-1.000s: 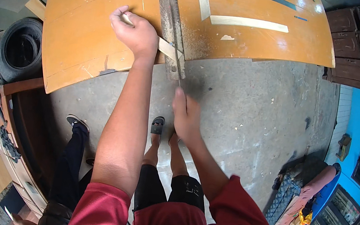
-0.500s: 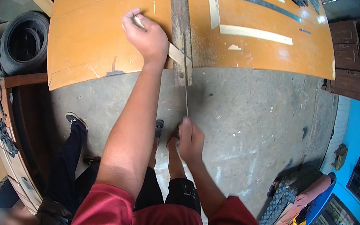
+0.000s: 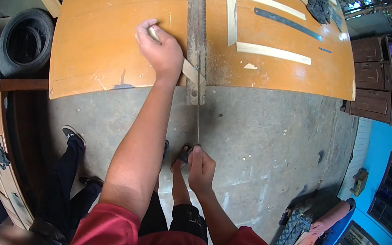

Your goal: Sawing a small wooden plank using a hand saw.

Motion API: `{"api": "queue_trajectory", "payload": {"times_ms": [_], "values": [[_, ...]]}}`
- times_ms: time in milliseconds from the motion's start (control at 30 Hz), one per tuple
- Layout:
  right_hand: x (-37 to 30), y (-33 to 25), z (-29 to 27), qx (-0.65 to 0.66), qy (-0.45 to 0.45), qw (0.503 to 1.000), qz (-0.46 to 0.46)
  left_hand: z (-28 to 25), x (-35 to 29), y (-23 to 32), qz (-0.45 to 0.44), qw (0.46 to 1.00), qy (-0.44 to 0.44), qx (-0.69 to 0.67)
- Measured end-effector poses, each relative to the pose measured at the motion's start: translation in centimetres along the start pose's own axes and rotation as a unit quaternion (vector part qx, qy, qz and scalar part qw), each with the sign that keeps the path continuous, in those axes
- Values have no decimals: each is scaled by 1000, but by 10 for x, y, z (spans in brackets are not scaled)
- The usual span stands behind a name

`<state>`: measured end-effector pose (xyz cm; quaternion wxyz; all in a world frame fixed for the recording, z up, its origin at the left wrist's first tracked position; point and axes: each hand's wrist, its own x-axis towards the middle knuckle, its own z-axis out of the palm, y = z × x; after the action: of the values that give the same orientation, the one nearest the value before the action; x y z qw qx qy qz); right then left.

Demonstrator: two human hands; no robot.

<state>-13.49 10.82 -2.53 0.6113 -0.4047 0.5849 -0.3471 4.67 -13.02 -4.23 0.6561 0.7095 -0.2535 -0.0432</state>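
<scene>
My left hand [image 3: 160,53] is closed around a pale wooden strip [image 3: 193,72], holding it across a worn dark plank [image 3: 196,19] on the orange table. One end of the strip shows inside my curled fingers, and the other reaches past my wrist over the plank. My right hand [image 3: 202,170] is a fist in front of the table edge, gripping a saw [image 3: 197,122]. Its thin blade, seen edge-on, runs from my fist up to the strip and lies against it. My fingers hide the saw's handle.
On the orange table [image 3: 114,20] lie several pale strips [image 3: 275,53], a dark metal ruler [image 3: 287,23], a blue pen [image 3: 325,50] and a small offcut [image 3: 250,67]. Tyres [image 3: 4,41] stand at left. Another person's dark-trousered leg [image 3: 64,168] is close on my left.
My right hand has drawn the saw back toward my body. My left hand keeps its hold on the strip. The whole view has shifted slightly.
</scene>
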Motion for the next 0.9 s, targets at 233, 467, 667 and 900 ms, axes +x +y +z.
{"api": "queue_trajectory", "payload": {"times_ms": [233, 467, 667, 900], "values": [[89, -24, 14, -51, -13, 998, -28, 7, -3, -8, -1, 1000, -7, -13], [3, 12, -7, -39, 8, 999, -31, 5, 2, 0, 23, 1000, -2, -4], [90, -25, 16, -41, -11, 998, -43, 10, 1, -9, 28, 999, 3, -15], [13, 3, -10, 17, -30, 999, 34, 3, 1, -8, 29, 1000, 5, -10]]}}
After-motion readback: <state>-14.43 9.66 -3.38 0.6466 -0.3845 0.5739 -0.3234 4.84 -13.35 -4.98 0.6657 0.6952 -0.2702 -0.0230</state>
